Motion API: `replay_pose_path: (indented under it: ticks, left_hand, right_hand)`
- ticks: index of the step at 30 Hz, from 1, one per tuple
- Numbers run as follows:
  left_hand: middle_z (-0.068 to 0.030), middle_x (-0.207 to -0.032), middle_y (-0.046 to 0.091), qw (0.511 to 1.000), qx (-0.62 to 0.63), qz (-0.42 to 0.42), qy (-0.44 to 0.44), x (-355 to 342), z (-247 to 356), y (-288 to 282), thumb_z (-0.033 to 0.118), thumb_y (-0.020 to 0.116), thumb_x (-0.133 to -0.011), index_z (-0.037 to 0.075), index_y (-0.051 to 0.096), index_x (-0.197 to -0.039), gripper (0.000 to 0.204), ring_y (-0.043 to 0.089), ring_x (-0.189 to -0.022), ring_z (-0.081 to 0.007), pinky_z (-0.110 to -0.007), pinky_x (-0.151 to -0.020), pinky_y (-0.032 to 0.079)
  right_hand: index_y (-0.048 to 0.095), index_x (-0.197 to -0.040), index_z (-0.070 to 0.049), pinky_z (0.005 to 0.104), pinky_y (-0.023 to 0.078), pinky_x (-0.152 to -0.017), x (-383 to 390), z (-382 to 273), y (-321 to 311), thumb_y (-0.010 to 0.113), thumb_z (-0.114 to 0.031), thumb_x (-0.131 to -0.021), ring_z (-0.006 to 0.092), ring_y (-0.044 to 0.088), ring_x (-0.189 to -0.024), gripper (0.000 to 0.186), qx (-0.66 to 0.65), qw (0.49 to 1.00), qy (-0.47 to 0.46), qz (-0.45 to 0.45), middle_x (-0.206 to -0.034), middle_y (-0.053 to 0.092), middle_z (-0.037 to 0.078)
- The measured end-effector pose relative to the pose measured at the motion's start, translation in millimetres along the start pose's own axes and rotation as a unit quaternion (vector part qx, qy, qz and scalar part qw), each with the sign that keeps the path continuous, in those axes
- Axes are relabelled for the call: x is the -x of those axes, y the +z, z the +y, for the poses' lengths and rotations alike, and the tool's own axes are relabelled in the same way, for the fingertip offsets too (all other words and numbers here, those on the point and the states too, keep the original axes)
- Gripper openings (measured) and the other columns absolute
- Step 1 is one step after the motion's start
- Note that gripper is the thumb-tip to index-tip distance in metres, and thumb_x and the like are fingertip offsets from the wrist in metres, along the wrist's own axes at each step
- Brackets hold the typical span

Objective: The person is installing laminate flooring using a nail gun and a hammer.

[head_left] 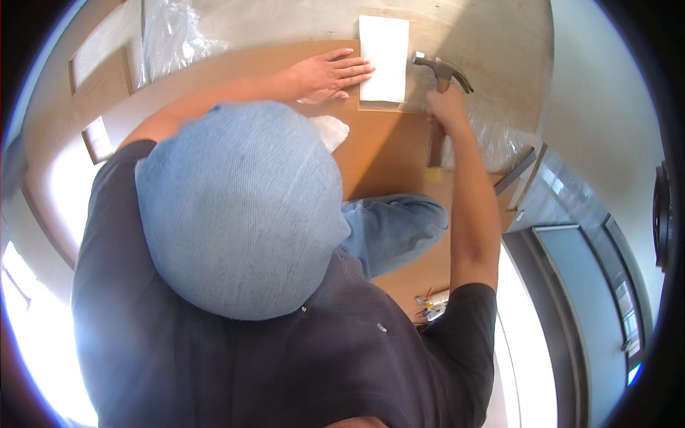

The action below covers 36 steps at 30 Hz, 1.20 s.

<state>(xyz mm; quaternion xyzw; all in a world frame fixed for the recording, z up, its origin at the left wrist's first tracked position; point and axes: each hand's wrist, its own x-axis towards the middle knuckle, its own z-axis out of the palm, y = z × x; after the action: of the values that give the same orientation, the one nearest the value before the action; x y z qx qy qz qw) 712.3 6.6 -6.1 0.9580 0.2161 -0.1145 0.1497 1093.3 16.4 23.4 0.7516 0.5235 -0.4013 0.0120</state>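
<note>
My left hand [333, 75] lies flat with fingers stretched out over the brown board [410, 132]. Its fingertips reach the left edge of a white rectangular piece [385, 60], which could be paper or a thin panel. My right hand [448, 108] is wrapped round the wooden handle of a claw hammer [444, 69]. The hammer's striking face is just right of the white piece, and the claw points away to the right. A yellowish tip shows at the handle's lower end. Whether the hammer touches the surface I cannot tell.
My bent knee in blue jeans [242, 214] fills the middle, with a white sock [332, 132] beyond it. Clear plastic sheeting [178, 36] lies at far left and also on the right. Small tools [432, 303] lie by my right elbow. A dark-framed panel [564, 307] stands right.
</note>
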Motion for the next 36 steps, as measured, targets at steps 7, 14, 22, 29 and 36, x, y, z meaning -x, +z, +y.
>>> replay_pose_path:
  ticks: [7, 14, 22, 29, 36]
  left_hand:
    - [0.0025, -0.169, 0.012, 1.000, 0.011, 0.013, -0.003, 5, -2, 2, 0.046, 0.025, -0.108, 0.014, 0.014, -0.162, 0.064, 0.004, -0.156, -0.0128, -0.040, -0.129, 0.000]
    - [0.0019, -0.169, 0.013, 1.000, 0.003, 0.009, 0.005, 13, -4, 0, 0.046, 0.024, -0.108, 0.014, 0.014, -0.162, 0.064, 0.003, -0.156, -0.0145, -0.040, -0.129, 0.000]
    - [0.0017, -0.169, 0.012, 1.000, 0.015, -0.014, 0.005, 12, -4, 2, 0.047, 0.024, -0.108, 0.014, 0.014, -0.162, 0.064, 0.001, -0.156, -0.0145, -0.039, -0.129, 0.000]
    - [-0.0007, -0.169, 0.016, 1.000, 0.018, -0.021, 0.009, 9, 0, -15, 0.049, 0.025, -0.107, 0.011, 0.019, -0.161, 0.065, 0.005, -0.156, -0.0160, -0.040, -0.129, 0.001]
    - [-0.0025, -0.168, 0.018, 0.998, 0.043, 0.034, -0.011, -11, 12, -15, 0.050, 0.039, -0.103, 0.011, 0.026, -0.159, 0.069, 0.012, -0.156, -0.0186, -0.045, -0.128, 0.007]
  right_hand:
    - [0.061, -0.097, 0.004, 0.0368, 0.049, -0.045, 7, -16, -28, 0.061, -0.013, -0.083, 0.0208, 0.058, -0.051, 0.022, -0.261, 0.950, 0.099, 0.136, -0.064, 0.057, 0.012]
    - [0.059, -0.087, 0.003, 0.0394, 0.050, -0.047, 15, -25, -15, 0.057, -0.011, -0.083, 0.0232, 0.062, -0.054, 0.015, 0.025, 0.997, 0.028, -0.074, -0.068, 0.059, 0.012]
    - [0.060, -0.085, 0.004, 0.0423, 0.054, -0.051, 0, -8, 1, 0.058, -0.012, -0.083, 0.0260, 0.067, -0.056, 0.017, -0.244, 0.950, 0.115, 0.155, -0.072, 0.066, 0.017]
    - [0.059, -0.084, 0.004, 0.0397, 0.053, -0.046, 2, -23, 48, 0.057, -0.008, -0.084, 0.0252, 0.065, -0.052, 0.012, -0.114, 0.991, 0.050, -0.052, -0.068, 0.064, 0.016]
    - [0.059, -0.093, 0.005, 0.0400, 0.053, -0.045, 19, -48, 30, 0.056, -0.005, -0.084, 0.0244, 0.062, -0.051, 0.014, -0.153, 0.982, 0.050, -0.100, -0.070, 0.064, 0.016]
